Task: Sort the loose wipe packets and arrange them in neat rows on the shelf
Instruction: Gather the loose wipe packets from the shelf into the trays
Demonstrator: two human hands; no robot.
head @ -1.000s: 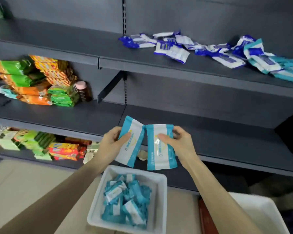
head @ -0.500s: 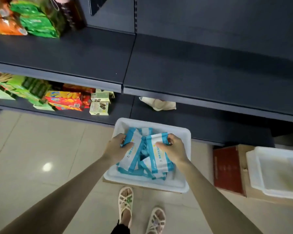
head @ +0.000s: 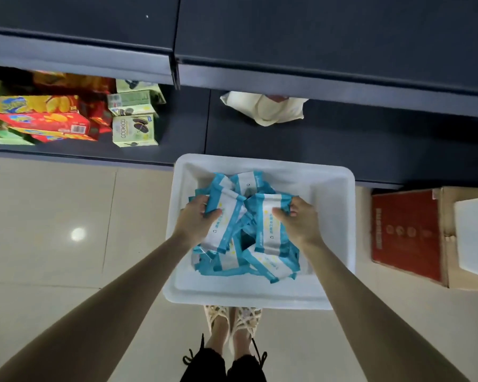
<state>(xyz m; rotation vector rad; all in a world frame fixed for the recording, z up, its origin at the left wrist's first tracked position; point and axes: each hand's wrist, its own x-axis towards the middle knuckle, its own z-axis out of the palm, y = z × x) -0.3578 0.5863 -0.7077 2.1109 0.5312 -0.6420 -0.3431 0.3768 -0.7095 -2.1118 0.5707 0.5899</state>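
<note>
Two flat, glossy wipe packets – white down the middle with teal bands along the edges – are being held just above a white plastic tub (head: 249, 299). The left hand (head: 195, 221) is gripping the left packet (head: 224, 216) at its upper corner, thumb curled over the front. The right hand (head: 301, 220) is pinching the right packet (head: 271, 230) at its top edge in the same way. Small print is running down each white panel, but it is too blurred to read. Beneath them a loose heap of matching packets (head: 271, 264) is lying crisscrossed in the tub, which is rectangular with rounded corners and is sitting on a pale, shiny tiled floor (head: 53, 216).

The tub's far rim is sitting against the front of the dark metal bottom shelf (head: 342, 150); a second dark shelf (head: 315, 37) is overhanging it. On the bottom shelf a crumpled cream cloth bag (head: 262, 108) is lying just beyond the tub, and to the left pale green cookie boxes (head: 134, 130), lettered with a word starting "COOKI", are standing beside red and yellow snack boxes (head: 44, 122).

Right of the tub a red-topped cardboard carton (head: 403, 232) is carrying another white tub (head: 475, 235) – and woven cream sandals (head: 233, 317) are showing at the near rim
</note>
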